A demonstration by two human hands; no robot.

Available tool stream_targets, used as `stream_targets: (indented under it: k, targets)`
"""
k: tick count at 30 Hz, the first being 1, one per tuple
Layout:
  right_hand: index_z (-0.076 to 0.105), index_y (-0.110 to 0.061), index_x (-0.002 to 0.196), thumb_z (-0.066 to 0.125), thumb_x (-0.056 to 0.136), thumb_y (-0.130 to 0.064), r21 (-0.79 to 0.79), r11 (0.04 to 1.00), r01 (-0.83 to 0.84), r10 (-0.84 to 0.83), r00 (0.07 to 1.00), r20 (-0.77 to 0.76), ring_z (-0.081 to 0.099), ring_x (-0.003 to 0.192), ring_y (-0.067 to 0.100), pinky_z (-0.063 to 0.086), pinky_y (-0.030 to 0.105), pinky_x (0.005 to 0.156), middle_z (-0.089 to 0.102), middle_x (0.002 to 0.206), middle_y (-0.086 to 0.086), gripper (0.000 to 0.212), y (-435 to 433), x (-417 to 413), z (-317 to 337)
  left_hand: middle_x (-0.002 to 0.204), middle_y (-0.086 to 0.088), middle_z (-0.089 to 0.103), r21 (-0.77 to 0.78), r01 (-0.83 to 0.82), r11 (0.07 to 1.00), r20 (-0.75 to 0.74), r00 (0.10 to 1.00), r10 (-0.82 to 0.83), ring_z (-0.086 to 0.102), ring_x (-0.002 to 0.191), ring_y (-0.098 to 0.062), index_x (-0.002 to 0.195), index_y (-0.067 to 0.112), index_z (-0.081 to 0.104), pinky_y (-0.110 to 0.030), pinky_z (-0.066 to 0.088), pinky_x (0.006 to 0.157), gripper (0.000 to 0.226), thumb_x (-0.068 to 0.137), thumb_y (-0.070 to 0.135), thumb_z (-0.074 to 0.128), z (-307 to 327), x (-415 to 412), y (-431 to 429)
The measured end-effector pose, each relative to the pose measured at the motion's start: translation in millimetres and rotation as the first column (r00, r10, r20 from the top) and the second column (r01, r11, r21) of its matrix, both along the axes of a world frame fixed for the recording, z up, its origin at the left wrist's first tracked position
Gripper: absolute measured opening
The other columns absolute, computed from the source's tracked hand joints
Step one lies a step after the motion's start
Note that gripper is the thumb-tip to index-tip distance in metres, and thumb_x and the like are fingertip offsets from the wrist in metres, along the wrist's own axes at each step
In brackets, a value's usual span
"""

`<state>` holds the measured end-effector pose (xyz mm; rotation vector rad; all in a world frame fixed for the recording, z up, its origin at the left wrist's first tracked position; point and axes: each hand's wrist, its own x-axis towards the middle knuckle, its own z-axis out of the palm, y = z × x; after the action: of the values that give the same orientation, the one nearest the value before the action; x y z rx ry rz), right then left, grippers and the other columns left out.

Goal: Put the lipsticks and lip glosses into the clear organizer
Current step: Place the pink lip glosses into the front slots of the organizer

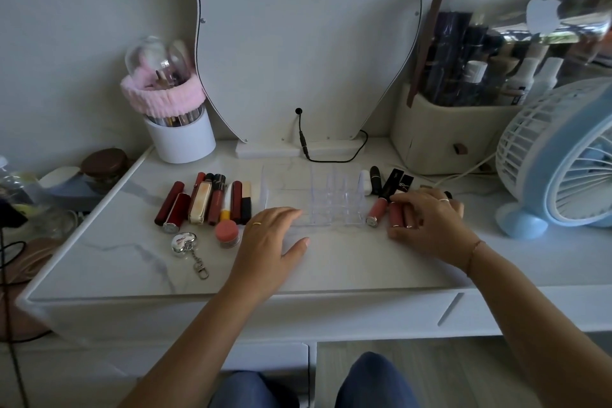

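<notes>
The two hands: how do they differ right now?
The left hand lies flat and open at the clear organizer's front edge, holding nothing. The right hand is curled, fingers closing on a pink lip gloss beside the organizer. Both rest on the tabletop and wear rings.

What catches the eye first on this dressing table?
Probably the row of red lipsticks lying left of the clear organizer at the centre. The left hand rests flat before the organizer, the right hand reaches over tubes on its right. A blue fan stands far right.
</notes>
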<state>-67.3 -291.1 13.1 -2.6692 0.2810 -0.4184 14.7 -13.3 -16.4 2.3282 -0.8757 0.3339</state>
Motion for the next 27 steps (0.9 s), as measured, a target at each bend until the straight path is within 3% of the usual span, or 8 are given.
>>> stream_targets:
  k: [3, 6, 10, 14, 17, 20, 25, 27]
  targets:
    - [0.058, -0.031, 0.114, 0.076, 0.065, -0.037, 0.021, 0.999, -0.033, 0.032, 0.999, 0.019, 0.040, 0.117, 0.020, 0.031, 0.047, 0.100, 0.054, 0.099, -0.014, 0.053, 3.0, -1.4, 4.5, 0.130, 0.008, 0.052, 0.002, -0.001, 1.000, 0.001, 1.000, 0.001, 0.039, 0.124, -0.010, 0.128, 0.024, 0.049, -0.022, 0.024, 0.102, 0.044, 0.087, 0.037, 0.057, 0.4, -0.4, 0.2]
    - [0.055, -0.024, 0.120, 0.078, 0.065, -0.033, 0.047, 0.994, -0.101, 0.096, 0.991, 0.098, 0.049, 0.107, 0.018, 0.040, 0.046, 0.097, 0.053, 0.113, -0.006, 0.060, 6.1, -1.0, 9.4, 0.131, 0.008, 0.051, 0.000, 0.001, 1.000, -0.002, 1.000, -0.001, 0.039, 0.125, -0.010, 0.129, 0.024, 0.050, -0.022, 0.023, 0.102, 0.045, 0.087, 0.037, 0.058, 0.6, -0.9, 0.5]
    - [0.049, -0.019, 0.128, 0.077, 0.065, -0.034, 0.089, 0.988, -0.130, 0.112, 0.977, 0.181, 0.052, 0.092, 0.013, 0.049, 0.023, 0.086, 0.043, 0.112, -0.005, 0.070, 15.6, 6.8, 18.4, 0.131, 0.009, 0.051, 0.003, 0.002, 1.000, 0.000, 1.000, -0.002, 0.039, 0.125, -0.010, 0.129, 0.024, 0.050, -0.022, 0.023, 0.103, 0.045, 0.087, 0.037, 0.058, 1.2, -1.1, 0.5]
    - [0.055, -0.026, 0.115, 0.081, 0.063, -0.028, 0.190, 0.968, -0.162, 0.122, 0.971, 0.207, 0.052, 0.087, 0.006, 0.044, 0.002, 0.073, 0.042, 0.111, -0.005, 0.058, 25.1, 20.0, 24.9, 0.131, 0.008, 0.052, 0.001, 0.002, 1.000, -0.002, 1.000, -0.002, 0.039, 0.125, -0.010, 0.129, 0.024, 0.050, -0.021, 0.022, 0.102, 0.045, 0.087, 0.037, 0.058, 2.0, -1.9, 0.4]
    - [0.057, -0.026, 0.110, 0.079, 0.065, -0.028, 0.234, 0.953, -0.194, 0.148, 0.969, 0.199, 0.054, 0.090, 0.005, 0.045, 0.006, 0.077, 0.045, 0.111, -0.005, 0.050, 29.6, 25.9, 27.1, 0.131, 0.008, 0.051, -0.006, 0.003, 1.000, -0.007, 1.000, -0.003, 0.038, 0.125, -0.010, 0.129, 0.024, 0.050, -0.021, 0.022, 0.102, 0.045, 0.087, 0.037, 0.058, 2.1, -2.4, 0.8]
    - [0.057, -0.022, 0.115, 0.065, 0.080, -0.032, 0.250, 0.948, -0.195, 0.149, 0.970, 0.192, 0.054, 0.093, 0.007, 0.045, 0.017, 0.087, 0.048, 0.109, -0.006, 0.038, 31.9, 29.4, 27.7, 0.131, 0.008, 0.051, -0.001, 0.004, 1.000, -0.007, 1.000, -0.004, 0.038, 0.126, -0.010, 0.130, 0.024, 0.049, -0.021, 0.022, 0.103, 0.045, 0.087, 0.038, 0.057, 1.7, -2.1, 0.9]
    - [0.062, -0.017, 0.105, 0.052, 0.090, -0.012, 0.195, 0.958, -0.209, 0.155, 0.953, 0.259, 0.056, 0.084, -0.013, 0.041, 0.001, 0.077, 0.051, 0.095, -0.015, 0.019, 35.8, 31.8, 28.1, 0.131, 0.007, 0.052, -0.011, 0.010, 1.000, -0.011, 1.000, -0.010, 0.039, 0.125, -0.012, 0.129, 0.023, 0.050, -0.025, 0.026, 0.104, 0.045, 0.087, 0.036, 0.058, 1.8, -1.1, 0.7]
    - [0.061, -0.018, 0.103, 0.055, 0.088, -0.013, 0.217, 0.952, -0.214, 0.158, 0.956, 0.249, 0.061, 0.081, -0.008, 0.046, 0.007, 0.077, 0.061, 0.093, -0.012, 0.017, 36.7, 32.4, 28.9, 0.130, 0.007, 0.052, -0.014, 0.013, 1.000, -0.008, 1.000, -0.013, 0.039, 0.125, -0.012, 0.129, 0.023, 0.050, -0.025, 0.026, 0.104, 0.044, 0.087, 0.036, 0.058, 1.9, -1.3, 0.9]
